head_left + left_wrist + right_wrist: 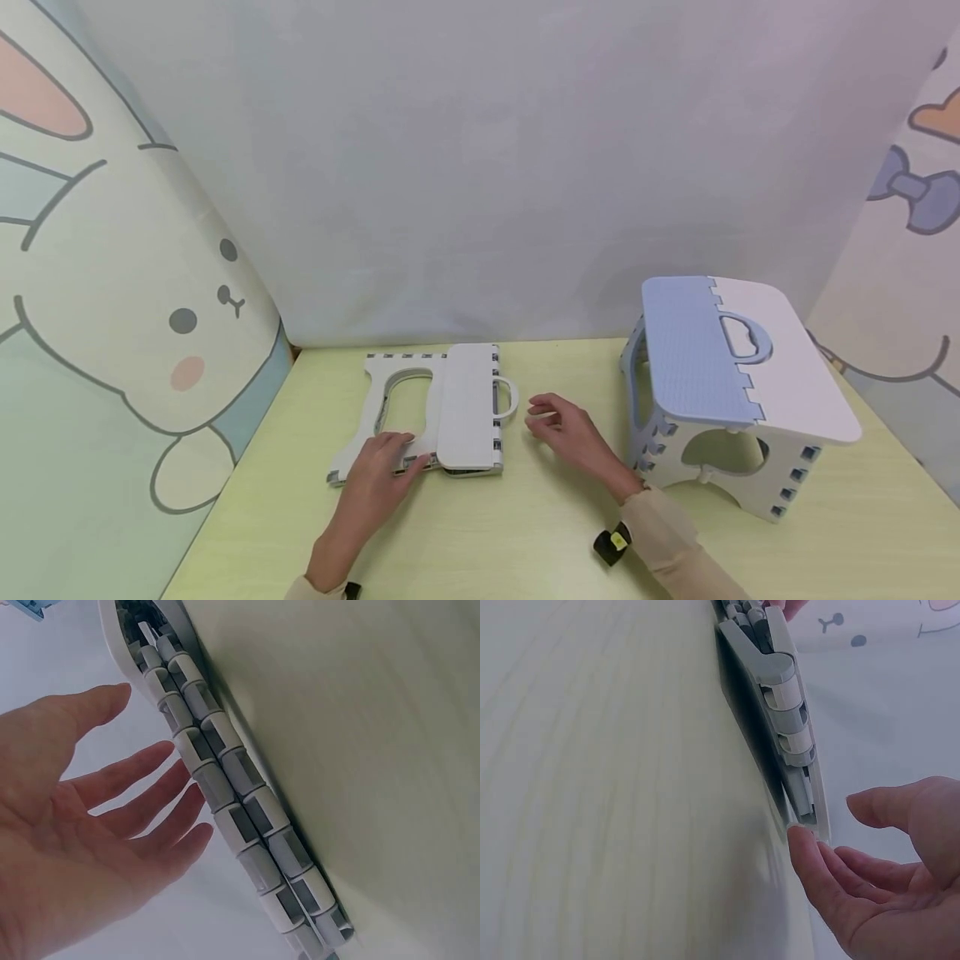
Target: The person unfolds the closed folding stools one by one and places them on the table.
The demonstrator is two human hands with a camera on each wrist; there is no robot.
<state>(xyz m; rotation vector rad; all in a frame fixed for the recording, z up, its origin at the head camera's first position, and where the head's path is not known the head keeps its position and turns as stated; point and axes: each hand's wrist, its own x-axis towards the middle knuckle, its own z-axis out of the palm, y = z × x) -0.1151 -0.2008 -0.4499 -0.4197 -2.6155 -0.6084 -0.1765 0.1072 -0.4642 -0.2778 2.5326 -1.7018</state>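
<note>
A white and grey folding stool (468, 408) lies folded flat on the table, its loop handle (512, 398) pointing right. My left hand (372, 479) rests at the stool's near edge, left of the seat panel. In the left wrist view that hand (112, 795) has its fingers spread loosely beside the stool's hinged edge (225, 780). Just right of the handle hovers my right hand (567, 435), with a small gap between them. The right wrist view shows this hand (885, 870) with relaxed, slightly bent fingers near the stool's end (791, 727), holding nothing.
A second folding stool (693, 358), blue and white, stands unfolded on the right of the table (480, 542), close to my right forearm. A pale cloth wall (480, 167) rises behind the table, and printed side panels (150, 333) flank it.
</note>
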